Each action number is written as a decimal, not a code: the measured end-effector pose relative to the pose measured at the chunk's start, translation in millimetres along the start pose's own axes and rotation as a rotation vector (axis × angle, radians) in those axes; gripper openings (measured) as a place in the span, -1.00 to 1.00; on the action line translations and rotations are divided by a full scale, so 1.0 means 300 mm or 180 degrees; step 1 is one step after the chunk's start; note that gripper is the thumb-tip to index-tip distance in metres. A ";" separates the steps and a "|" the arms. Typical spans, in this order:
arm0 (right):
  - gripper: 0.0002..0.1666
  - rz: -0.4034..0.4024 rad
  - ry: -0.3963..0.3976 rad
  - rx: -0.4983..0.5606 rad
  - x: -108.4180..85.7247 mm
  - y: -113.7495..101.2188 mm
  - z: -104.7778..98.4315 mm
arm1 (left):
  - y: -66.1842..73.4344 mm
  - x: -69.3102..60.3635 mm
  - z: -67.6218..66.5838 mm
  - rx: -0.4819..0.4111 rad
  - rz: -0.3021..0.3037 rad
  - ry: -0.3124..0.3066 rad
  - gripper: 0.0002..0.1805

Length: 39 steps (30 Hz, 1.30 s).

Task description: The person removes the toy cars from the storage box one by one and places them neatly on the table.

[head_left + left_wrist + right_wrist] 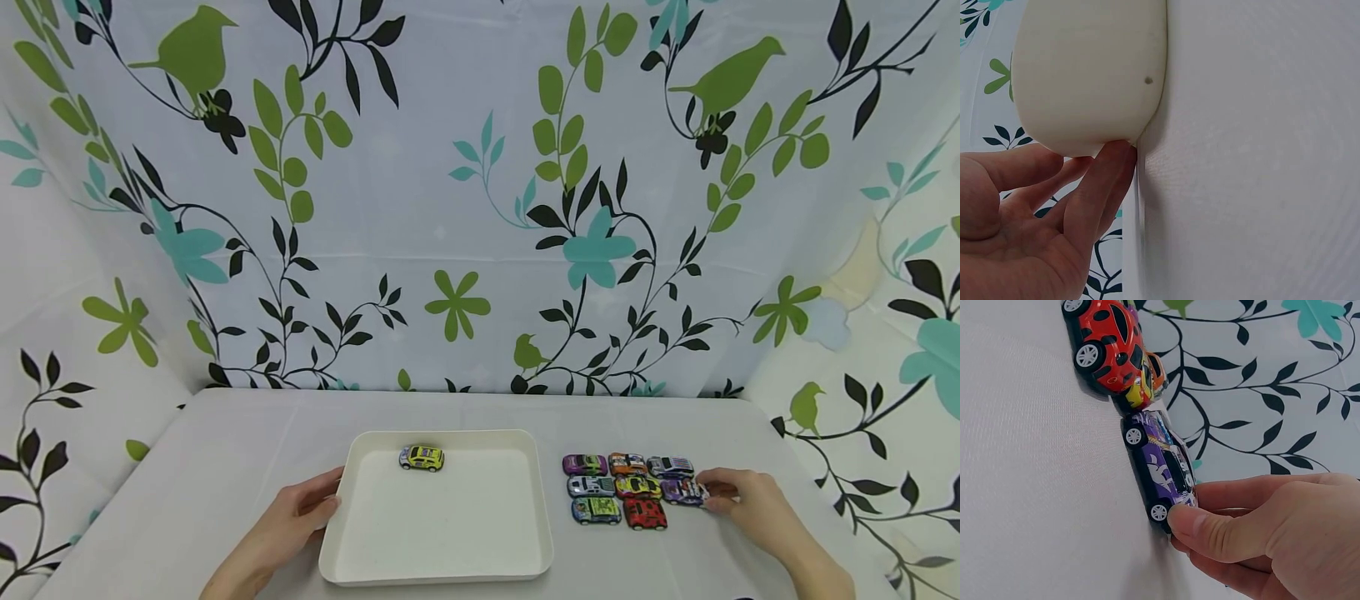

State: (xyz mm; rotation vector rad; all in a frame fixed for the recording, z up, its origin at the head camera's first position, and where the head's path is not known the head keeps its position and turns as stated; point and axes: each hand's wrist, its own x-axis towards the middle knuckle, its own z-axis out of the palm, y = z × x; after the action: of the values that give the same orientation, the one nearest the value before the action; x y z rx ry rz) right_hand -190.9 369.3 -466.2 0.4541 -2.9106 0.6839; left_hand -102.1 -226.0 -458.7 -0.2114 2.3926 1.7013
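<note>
A white rectangular tray [435,533] lies on the table with one yellow toy car [422,457] near its far edge. My left hand [288,521] rests its fingertips and thumb against the tray's left side; the left wrist view shows the fingers [1094,187] touching the tray's outer wall [1094,75]. To the right of the tray, my right hand [757,508] pinches the rear end of a purple toy car [1160,469] between thumb and fingers. That car stands at the right end of the middle row of toy cars, beside a yellow-and-red car [637,487].
Around the purple car sit a red car with black spots [645,513], a green-and-blue car [596,510], a silver car [590,487], a magenta car [584,465], an orange car [627,464] and a grey car [670,467]. A leaf-patterned curtain [375,208] stands behind the white table [712,567].
</note>
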 end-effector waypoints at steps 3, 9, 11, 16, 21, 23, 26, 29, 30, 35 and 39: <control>-0.67 -0.0010 -0.0010 0.0008 0.000 -0.003 0.000 | -0.001 0.001 0.000 0.0001 0.0000 0.0003 -0.42; -0.68 -0.0002 0.0019 -0.0017 0.000 -0.012 -0.001 | -0.001 0.001 0.001 0.0008 -0.0017 0.0018 -0.42; -0.68 0.0006 0.0016 -0.0026 0.000 -0.015 -0.003 | 0.000 0.002 0.001 0.0008 -0.0029 0.0023 -0.42; -0.68 0.0124 -0.0075 -0.0037 0.000 -0.023 -0.016 | 0.000 0.004 0.000 0.0004 -0.0027 0.0015 -0.43; -0.68 0.0216 -0.0123 -0.0042 0.002 -0.032 -0.029 | 0.000 0.004 -0.001 0.0005 -0.0026 0.0015 -0.43; -0.68 0.0261 -0.0149 -0.0048 0.005 -0.036 -0.034 | 0.001 0.003 -0.001 0.0007 -0.0021 0.0015 -0.43; -0.66 0.0309 -0.0184 -0.0051 0.008 -0.040 -0.038 | 0.002 0.001 0.000 0.0008 -0.0015 0.0014 -0.43; -0.65 0.0291 -0.0150 -0.0072 0.009 -0.051 -0.041 | 0.003 0.001 -0.001 0.0003 -0.0022 0.0011 -0.43; -0.64 0.0253 -0.0106 -0.0089 0.009 -0.056 -0.041 | 0.003 0.001 -0.001 0.0002 -0.0027 0.0010 -0.43; -0.65 0.0079 0.0093 -0.0148 0.012 -0.104 -0.039 | 0.004 0.001 -0.003 -0.0014 -0.0050 0.0005 -0.43; -0.63 0.0040 0.0119 -0.0107 0.020 -0.155 -0.036 | 0.007 0.000 -0.003 -0.0027 -0.0056 0.0020 -0.44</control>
State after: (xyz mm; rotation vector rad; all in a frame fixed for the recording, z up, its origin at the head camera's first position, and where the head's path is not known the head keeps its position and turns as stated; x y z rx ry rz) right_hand -181.5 333.0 -436.1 0.4151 -2.8875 0.6370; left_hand -102.7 -226.1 -456.7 -0.2385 2.3813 1.7060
